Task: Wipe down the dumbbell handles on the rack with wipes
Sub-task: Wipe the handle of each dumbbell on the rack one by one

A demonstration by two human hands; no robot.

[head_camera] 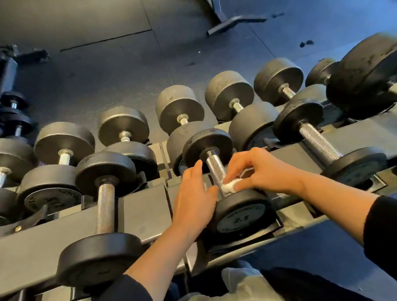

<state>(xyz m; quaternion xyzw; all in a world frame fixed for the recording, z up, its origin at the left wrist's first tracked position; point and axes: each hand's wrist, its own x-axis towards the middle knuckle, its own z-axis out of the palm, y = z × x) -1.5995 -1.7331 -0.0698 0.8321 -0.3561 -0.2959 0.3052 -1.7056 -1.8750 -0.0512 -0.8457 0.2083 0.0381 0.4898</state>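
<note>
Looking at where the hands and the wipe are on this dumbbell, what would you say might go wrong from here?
1. The wipe is a small wad pinched by the right hand near the handle's lower end; the upper stretch may get missed.
2. The left hand lies beside the near head; if the dumbbell rolls, fingers might get pinched against the rack.

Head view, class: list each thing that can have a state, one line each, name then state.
Wipe: bunched, pressed against the handle.
2.5 dumbbell: resting on the rack, handle being wiped.
Right hand: pinching the wipe.
Left hand: open, resting beside the handle.
Rack: loaded with dumbbells.
</note>
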